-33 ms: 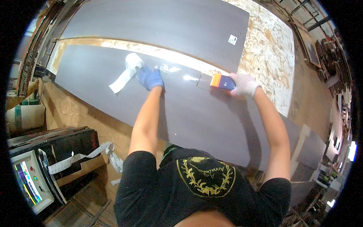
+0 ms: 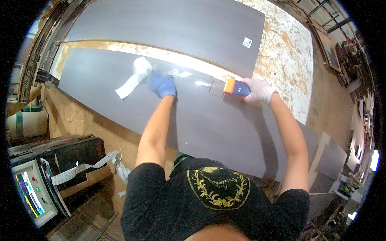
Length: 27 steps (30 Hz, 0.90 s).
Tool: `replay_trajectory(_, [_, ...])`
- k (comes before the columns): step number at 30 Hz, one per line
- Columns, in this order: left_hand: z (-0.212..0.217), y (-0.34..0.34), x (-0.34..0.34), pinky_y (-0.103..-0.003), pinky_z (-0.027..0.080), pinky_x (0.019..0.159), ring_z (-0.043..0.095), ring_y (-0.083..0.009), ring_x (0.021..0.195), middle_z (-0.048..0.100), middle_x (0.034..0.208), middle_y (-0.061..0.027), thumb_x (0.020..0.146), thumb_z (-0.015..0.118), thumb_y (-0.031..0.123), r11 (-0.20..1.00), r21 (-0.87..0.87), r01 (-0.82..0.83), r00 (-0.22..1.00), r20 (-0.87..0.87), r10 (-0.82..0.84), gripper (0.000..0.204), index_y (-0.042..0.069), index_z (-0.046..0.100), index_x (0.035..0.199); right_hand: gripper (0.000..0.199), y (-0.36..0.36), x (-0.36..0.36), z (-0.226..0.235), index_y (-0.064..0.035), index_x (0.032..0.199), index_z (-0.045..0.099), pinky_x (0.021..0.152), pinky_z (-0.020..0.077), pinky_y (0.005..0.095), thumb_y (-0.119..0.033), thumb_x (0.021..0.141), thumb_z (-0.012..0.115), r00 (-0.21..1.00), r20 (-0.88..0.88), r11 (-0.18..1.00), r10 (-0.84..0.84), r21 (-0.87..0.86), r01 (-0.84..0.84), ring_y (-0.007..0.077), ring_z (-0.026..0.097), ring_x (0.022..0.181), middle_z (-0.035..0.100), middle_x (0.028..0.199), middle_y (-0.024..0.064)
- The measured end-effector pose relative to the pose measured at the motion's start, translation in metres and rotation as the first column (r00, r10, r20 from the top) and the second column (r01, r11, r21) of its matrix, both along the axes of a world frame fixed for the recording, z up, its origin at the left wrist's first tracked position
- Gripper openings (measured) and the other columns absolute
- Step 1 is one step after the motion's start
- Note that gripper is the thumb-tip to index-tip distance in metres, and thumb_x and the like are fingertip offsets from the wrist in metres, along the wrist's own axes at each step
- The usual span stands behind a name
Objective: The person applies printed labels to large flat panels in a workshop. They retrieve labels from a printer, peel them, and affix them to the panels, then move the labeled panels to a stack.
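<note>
My left hand (image 2: 162,85), in a blue glove, hovers over or rests on a large grey panel (image 2: 116,76). Motion smears its fingers, so their grip is unclear. Just to its left lies a white roll of paper or tape (image 2: 141,66), with a loose end (image 2: 126,88) trailing toward the lower left. My right hand (image 2: 261,90), in a pale knitted glove, is closed around the blue and orange handle of a wide scraper (image 2: 237,86). The scraper's flat blade (image 2: 217,87) points left against the panel near its far edge.
Beyond a narrow gap lies a second grey panel (image 2: 169,24) with a small white label (image 2: 247,42). A stained whitish surface (image 2: 285,52) extends to the right. At lower left stands a machine with a screen (image 2: 30,193) and a long printed strip (image 2: 80,168).
My left hand has shifted slightly right, away from the white roll, and is now blurred. My right hand and the scraper look the same.
</note>
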<state>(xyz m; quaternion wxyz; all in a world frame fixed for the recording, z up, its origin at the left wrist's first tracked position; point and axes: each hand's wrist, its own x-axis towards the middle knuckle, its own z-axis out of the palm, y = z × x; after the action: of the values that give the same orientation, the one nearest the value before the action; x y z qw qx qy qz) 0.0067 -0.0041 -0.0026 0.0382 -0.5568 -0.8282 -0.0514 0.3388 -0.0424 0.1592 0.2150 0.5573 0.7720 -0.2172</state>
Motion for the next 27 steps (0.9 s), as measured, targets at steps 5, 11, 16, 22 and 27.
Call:
replay_trajectory(5, [0.021,-0.061,0.074,-0.044,0.006,0.105,0.018,-0.0338,0.129,0.023,0.138,-0.0184,0.074,0.048,0.055,0.643,-0.038,0.765,0.637,0.195,-0.746,0.078,0.007,0.028,0.133,0.053,-0.007,-0.008,0.002,-0.0063,0.103,0.05,0.072,0.0463,0.0369,-0.037,0.062,0.063,0.995,-0.098,1.0,-0.003,0.005,0.004,0.0337,0.058,0.084,0.059,0.088,0.0205])
replay_trajectory(11, [0.039,-0.072,0.122,-0.045,0.005,0.105,0.016,-0.0343,0.129,0.024,0.137,-0.0191,0.071,0.048,0.06,0.521,0.059,0.852,0.502,0.193,-0.843,0.085,0.004,0.027,0.132,0.051,-0.025,0.017,0.011,-0.0077,0.107,0.049,0.074,0.0454,0.0375,-0.028,0.062,0.063,0.988,-0.147,0.998,-0.04,-0.057,0.032,0.0337,0.058,0.085,0.059,0.09,0.0194])
replay_trajectory(16, [0.038,-0.073,0.117,-0.044,0.007,0.105,0.018,-0.0344,0.128,0.024,0.137,-0.0183,0.07,0.05,0.059,0.52,0.066,0.852,0.503,0.179,-0.846,0.084,0.007,0.028,0.132,0.052,-0.06,0.101,0.035,-0.0076,0.104,0.052,0.074,0.0466,0.0366,-0.021,0.056,0.067,0.984,0.096,0.982,-0.147,-0.104,0.157,0.0329,0.058,0.083,0.059,0.088,0.019])
replay_trajectory(22, [0.035,-0.079,0.135,-0.05,0.003,0.104,0.014,-0.0361,0.129,0.023,0.138,-0.0167,0.071,0.047,0.061,0.429,0.027,0.903,0.418,0.173,-0.892,0.082,0.011,0.029,0.133,0.051,-0.08,0.146,0.007,-0.0085,0.101,0.051,0.072,0.0468,0.0376,-0.024,0.056,0.07,0.952,0.305,0.992,-0.022,-0.111,0.059,0.0314,0.059,0.083,0.06,0.086,0.0173])
replay_trajectory(27, [0.035,-0.118,0.21,-0.049,-0.001,0.105,0.01,-0.0356,0.13,0.018,0.141,-0.016,0.072,0.044,0.064,0.206,-0.001,0.979,0.199,0.266,-0.943,0.083,0.011,0.028,0.133,0.058,-0.076,0.133,-0.003,-0.0088,0.103,0.049,0.071,0.0469,0.0386,-0.025,0.053,0.074,0.918,0.396,0.993,0.003,-0.112,0.045,0.0322,0.059,0.082,0.061,0.086,0.0174])
